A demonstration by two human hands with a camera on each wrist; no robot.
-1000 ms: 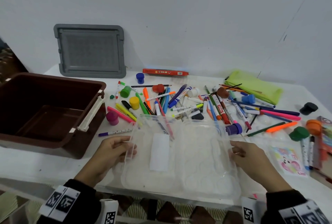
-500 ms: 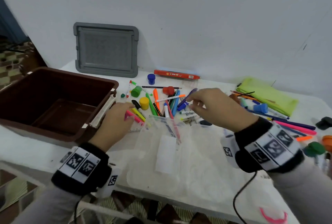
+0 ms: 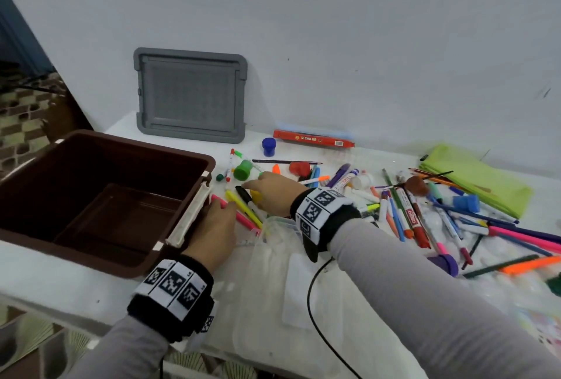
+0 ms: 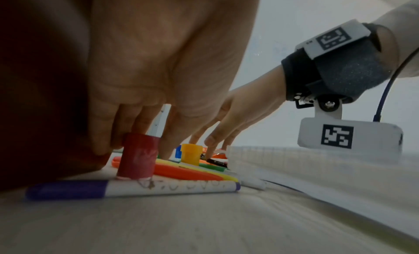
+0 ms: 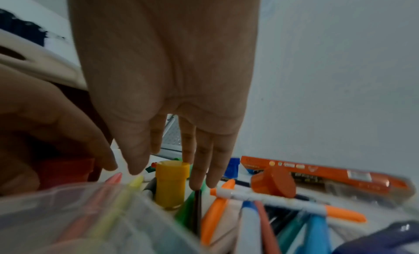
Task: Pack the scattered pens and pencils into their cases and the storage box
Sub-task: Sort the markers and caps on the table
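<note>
Pens and markers lie scattered across the white table (image 3: 60, 275). My left hand (image 3: 217, 211) rests beside the brown storage box (image 3: 91, 196), its straight fingers (image 4: 106, 143) touching down behind a small magenta jar (image 4: 138, 157) and on pink pens (image 3: 243, 220). Reaching across, my right hand (image 3: 258, 188) hangs over a yellow jar (image 5: 172, 182); its straight fingers (image 5: 199, 168) touch a green pen (image 5: 188, 211) and hold nothing. A clear plastic case (image 3: 273, 260) lies under my right forearm. The green fabric pencil case (image 3: 473, 178) lies at the far right.
A grey lid (image 3: 189, 96) leans on the wall behind the box. A red pencil carton (image 3: 312, 138) lies by the wall. A purple-and-white marker (image 4: 133, 188) lies near my left wrist. Small paint jars stand among the pens.
Both hands let go of the clear case at the table's near edge and reached forward to the pens beside the box. The right hand crossed leftward; the view swung left.
</note>
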